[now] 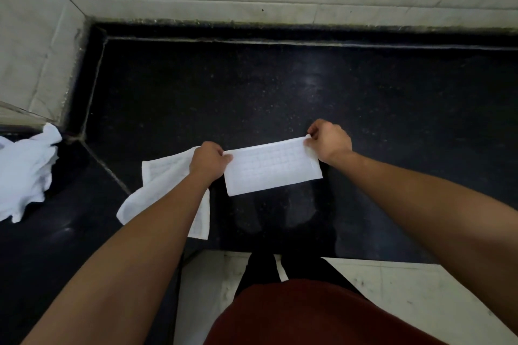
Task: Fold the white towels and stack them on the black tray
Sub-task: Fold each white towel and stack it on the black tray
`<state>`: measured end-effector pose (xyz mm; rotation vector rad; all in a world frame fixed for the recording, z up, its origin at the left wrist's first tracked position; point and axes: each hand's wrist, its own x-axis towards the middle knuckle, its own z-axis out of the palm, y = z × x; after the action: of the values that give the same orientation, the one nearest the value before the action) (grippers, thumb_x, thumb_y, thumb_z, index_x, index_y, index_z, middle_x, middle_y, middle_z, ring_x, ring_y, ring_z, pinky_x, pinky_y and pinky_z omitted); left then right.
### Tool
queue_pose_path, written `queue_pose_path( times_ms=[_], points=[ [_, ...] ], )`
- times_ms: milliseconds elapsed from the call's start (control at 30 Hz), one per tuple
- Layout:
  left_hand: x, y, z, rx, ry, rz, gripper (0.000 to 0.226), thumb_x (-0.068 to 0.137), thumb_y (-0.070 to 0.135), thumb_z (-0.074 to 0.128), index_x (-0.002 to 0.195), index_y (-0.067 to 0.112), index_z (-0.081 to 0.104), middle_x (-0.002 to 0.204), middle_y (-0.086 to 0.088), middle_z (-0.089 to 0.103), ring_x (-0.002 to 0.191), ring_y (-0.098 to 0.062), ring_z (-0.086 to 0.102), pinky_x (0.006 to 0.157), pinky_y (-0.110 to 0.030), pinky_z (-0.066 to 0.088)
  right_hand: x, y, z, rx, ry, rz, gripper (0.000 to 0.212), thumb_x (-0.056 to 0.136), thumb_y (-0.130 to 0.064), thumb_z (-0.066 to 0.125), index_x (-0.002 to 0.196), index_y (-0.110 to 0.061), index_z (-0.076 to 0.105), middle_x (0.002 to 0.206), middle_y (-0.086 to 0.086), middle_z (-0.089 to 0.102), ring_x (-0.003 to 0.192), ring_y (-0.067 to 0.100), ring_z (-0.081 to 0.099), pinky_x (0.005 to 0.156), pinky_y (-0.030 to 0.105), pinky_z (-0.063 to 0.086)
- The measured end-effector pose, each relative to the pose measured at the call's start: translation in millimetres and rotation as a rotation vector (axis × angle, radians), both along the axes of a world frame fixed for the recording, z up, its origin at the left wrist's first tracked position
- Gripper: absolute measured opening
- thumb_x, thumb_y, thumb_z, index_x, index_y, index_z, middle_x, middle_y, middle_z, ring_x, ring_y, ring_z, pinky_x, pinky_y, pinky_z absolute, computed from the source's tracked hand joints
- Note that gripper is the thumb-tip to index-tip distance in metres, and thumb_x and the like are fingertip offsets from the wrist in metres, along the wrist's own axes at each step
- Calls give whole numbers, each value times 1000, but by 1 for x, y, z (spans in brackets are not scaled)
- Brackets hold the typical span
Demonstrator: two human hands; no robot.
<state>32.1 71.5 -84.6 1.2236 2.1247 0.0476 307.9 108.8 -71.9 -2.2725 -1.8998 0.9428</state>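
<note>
Through the head view, the left hand [210, 160] and the right hand [330, 142] each pinched an end of a folded towel [273, 169] at centre frame. The fingers were curled tight on its upper edge, probably to pull the fold straight over the black counter [280, 87]. A second towel [165, 179] lay under the left forearm, seemingly set aside. A crumpled heap [25, 173] waited at the far left. I could make out no tray.

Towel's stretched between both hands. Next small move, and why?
Probably swing the right hand across to the left hand, halving the towel. Each hand pinches an upper corner, and the towel is a long strip that likely needs one more fold before stacking.
</note>
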Motion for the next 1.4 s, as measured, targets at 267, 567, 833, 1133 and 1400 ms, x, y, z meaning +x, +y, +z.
queue_pose_path(
  times_ms=[267,567,833,1133,1400],
  points=[
    [8,0,8,95,192,-99,17,90,33,62,93,16,61,95,-2,62,88,-22,61,74,-34,51,-1,-3,7,92,-164,160,26,92,-28,55,117,-21,57,115,5,58,103,26,58,83,37,47],
    [20,-57,12,58,200,-631,13,95,23,50,93,17,61,92,-1,62,77,-16,58,74,-32,53,-1,-62,0,-132,83,188,9,86,-23,62,91,-19,69,92,0,71,86,21,66,76,33,53],
    [7,-70,6,198,197,-635,21,93,27,56,109,14,62,119,-2,53,102,-16,51,73,-27,48,30,-54,2,-96,4,20,9,85,-27,65,89,-19,67,89,-2,68,83,18,64,73,35,54],
    [1,-63,9,126,304,-784,49,95,36,52,141,21,44,156,1,27,139,-22,28,112,-38,26,-6,-27,10,-230,-124,-170,33,79,-34,68,107,-19,64,101,4,66,88,25,63,68,31,45],
    [-1,-63,12,146,246,-776,49,93,31,55,140,20,45,155,1,27,138,-21,26,112,-36,24,-2,-18,26,-319,148,-283,21,74,-27,71,74,-9,58,81,6,65,70,21,60,57,28,44]
  ],
)
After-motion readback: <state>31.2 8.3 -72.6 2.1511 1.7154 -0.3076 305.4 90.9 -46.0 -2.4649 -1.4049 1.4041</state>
